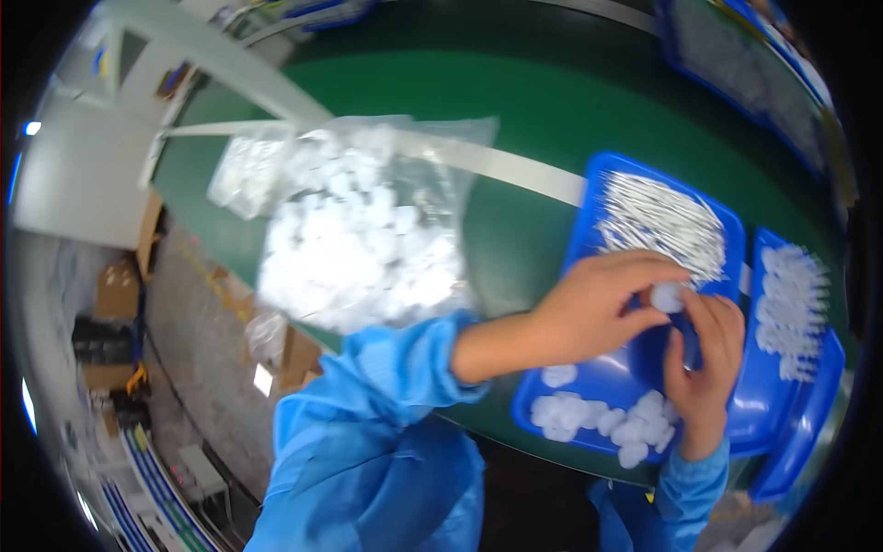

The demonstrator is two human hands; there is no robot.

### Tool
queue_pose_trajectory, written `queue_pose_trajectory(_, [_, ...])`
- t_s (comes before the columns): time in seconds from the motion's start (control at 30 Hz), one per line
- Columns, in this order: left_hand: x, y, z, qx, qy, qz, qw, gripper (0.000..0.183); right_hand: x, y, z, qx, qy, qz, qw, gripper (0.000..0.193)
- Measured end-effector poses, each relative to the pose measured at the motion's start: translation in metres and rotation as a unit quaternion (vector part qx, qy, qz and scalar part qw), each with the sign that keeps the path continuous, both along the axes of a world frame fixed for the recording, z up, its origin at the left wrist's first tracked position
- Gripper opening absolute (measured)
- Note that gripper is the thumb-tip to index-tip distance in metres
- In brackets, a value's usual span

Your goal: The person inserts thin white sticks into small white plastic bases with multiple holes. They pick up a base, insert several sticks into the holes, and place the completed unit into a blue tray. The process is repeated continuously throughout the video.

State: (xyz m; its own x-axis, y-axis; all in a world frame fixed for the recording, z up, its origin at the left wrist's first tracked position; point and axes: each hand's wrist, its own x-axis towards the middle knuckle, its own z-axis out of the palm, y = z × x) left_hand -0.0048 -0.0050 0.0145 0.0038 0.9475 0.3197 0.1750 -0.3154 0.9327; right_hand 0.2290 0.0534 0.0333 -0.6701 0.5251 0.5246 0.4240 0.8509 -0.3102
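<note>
My left hand reaches in over the blue tray, its thumb and fingers closed around a small round white plastic piece. My right hand meets it from the right, fingers curled and a fingertip against the same piece. Anything thin inside the right fingers is hidden. Beyond the hands, a heap of slim silvery metal pins fills the tray's far end. Loose white plastic pieces lie at its near end.
A second blue tray to the right holds white pieces with pins in rows. On the green table, a large clear bag of white pieces lies left, beside a smaller bag. Cardboard boxes stand on the floor.
</note>
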Motion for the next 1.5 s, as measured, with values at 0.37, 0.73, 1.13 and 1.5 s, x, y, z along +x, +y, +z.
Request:
queue_pose_trajectory(0.37, [-0.015,0.002,-0.009,0.072,-0.017,0.029,0.997,0.025,0.018,0.002,0.015,0.023,-0.022,-0.058,0.998,0.029])
queue_pose_trajectory(0.73, [-0.004,0.004,0.002,-0.053,-0.041,0.025,0.997,0.033,0.012,0.016,-0.001,0.03,-0.161,-0.167,0.972,0.012])
queue_pose_trajectory(1.13, [-0.004,0.002,0.003,-0.054,-0.03,0.019,0.998,0.039,-0.003,0.007,0.015,-0.244,0.13,-0.052,0.96,0.019])
queue_pose_trajectory(1.5, [-0.003,0.003,0.0,-0.07,-0.132,0.027,0.988,0.032,-0.022,0.003,0.004,-0.17,0.133,-0.056,0.975,0.021])
